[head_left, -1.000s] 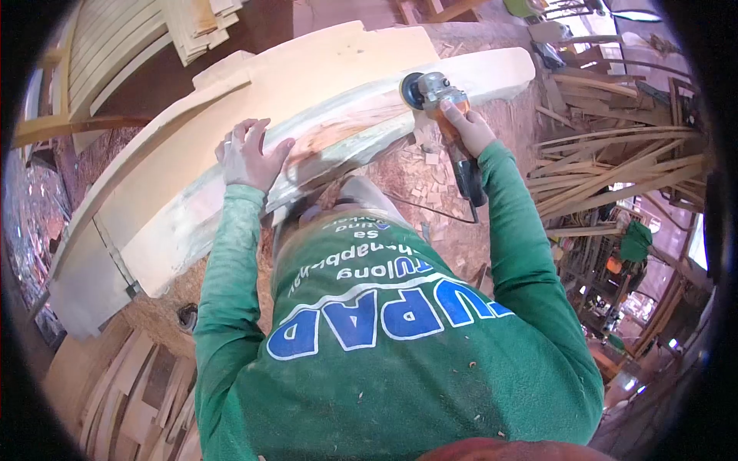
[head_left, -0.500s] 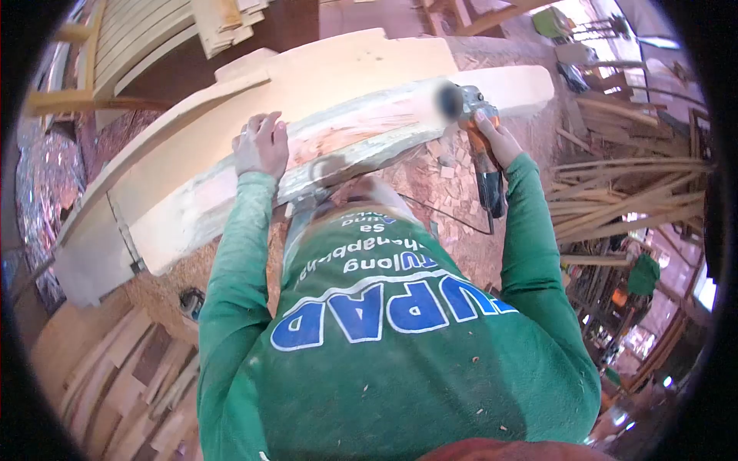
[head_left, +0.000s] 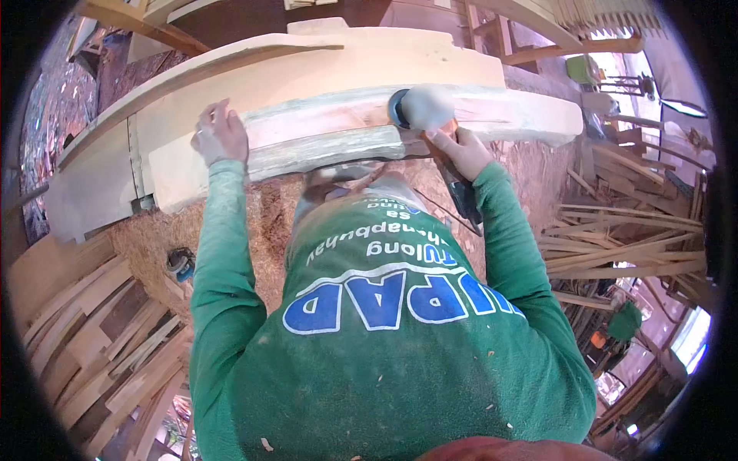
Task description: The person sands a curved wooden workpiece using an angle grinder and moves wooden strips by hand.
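Note:
My right hand (head_left: 464, 156) is wrapped around an angle grinder (head_left: 458, 190), its dark body trailing down toward me. The grinder's round disc (head_left: 397, 109) lies against the upper face of a long, pale wooden beam (head_left: 307, 121); a blurred patch covers the tool's head. On the left part of that beam rests my left hand (head_left: 221, 137), fingers stretched out and holding nothing. A rough, greyish edge (head_left: 330, 152) runs along the beam's near side.
Behind the beam lies a wide pale board (head_left: 369, 58). A cord (head_left: 450, 211) trails from the grinder. Wood strips are piled at right (head_left: 623, 238) and lower left (head_left: 115, 346). A small blue-and-dark tool (head_left: 181, 265) sits on the dusty ground (head_left: 269, 219).
The grinder has moved left along the beam in my right hand. My left hand has shifted left toward the beam's end. The whole view has also turned slightly.

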`<state>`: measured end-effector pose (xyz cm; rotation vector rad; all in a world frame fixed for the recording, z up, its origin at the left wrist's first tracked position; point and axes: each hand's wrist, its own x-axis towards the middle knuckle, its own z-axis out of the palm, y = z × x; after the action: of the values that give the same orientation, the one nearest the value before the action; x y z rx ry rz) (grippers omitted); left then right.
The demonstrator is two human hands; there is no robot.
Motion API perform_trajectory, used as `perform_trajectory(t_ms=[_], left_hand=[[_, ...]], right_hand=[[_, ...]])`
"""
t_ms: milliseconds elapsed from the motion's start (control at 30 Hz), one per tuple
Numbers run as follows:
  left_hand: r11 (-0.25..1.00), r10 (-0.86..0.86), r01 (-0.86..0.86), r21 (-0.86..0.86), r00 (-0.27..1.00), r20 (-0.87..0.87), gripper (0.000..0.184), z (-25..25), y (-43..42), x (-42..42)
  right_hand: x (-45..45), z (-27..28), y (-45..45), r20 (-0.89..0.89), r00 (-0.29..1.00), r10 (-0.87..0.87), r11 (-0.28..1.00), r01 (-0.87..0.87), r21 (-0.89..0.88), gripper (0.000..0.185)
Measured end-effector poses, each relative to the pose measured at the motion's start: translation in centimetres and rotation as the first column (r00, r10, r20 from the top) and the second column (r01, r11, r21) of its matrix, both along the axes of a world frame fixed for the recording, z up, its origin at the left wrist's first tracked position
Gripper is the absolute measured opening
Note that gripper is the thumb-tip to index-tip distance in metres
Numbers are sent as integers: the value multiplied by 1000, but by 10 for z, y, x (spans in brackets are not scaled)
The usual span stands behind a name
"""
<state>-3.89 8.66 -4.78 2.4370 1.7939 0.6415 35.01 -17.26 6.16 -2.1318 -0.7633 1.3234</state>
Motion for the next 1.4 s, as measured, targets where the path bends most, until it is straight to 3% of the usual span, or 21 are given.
perform_trajectory(t_ms=[33,167,367,467,500,733,833,933,967,1067,1100,1300,1400], left_hand=[[998,44,-44,33,999,0,31,3,-1,-16],[982,184,-185,39,983,8,35,9,0,-74],[991,105,-111,79,991,83,32,-8,-4,-116],[993,108,-114,29,981,159,30,-10,-2,-117],[993,102,-111,49,983,155,30,-9,-3,-117],[989,91,-108,104,984,156,29,-17,-2,-121],[989,95,-111,94,982,165,30,-20,-1,-124],[992,80,-93,84,985,150,30,-19,0,-123],[993,75,-87,83,988,137,30,-19,1,-124],[995,63,-77,59,978,200,30,-20,1,-125],[996,73,-84,39,971,228,31,-18,-1,-123],[998,23,-29,48,991,130,31,-8,-1,-122],[988,-17,-10,152,985,172,28,0,-2,-108]], right_hand=[[-19,12,10,-15,1000,14,998,-13,63,77],[-61,13,42,-15,993,115,993,-116,-24,75],[-120,17,87,39,987,157,982,-152,-108,75],[-155,12,100,10,981,193,979,-193,60,79],[-159,1,106,25,958,286,955,-287,70,80],[-203,3,140,-36,915,402,916,-402,-4,84],[-213,-4,150,93,891,445,892,-431,-133,85],[-228,24,154,-7,889,457,889,-457,8,86],[-227,13,151,73,887,456,890,-456,-23,84],[-215,7,133,61,920,386,918,-390,71,82],[-211,27,129,69,927,368,929,-370,17,80],[-148,3,72,75,986,147,989,-147,3,79],[-120,10,49,90,996,17,1000,-15,-19,82]])
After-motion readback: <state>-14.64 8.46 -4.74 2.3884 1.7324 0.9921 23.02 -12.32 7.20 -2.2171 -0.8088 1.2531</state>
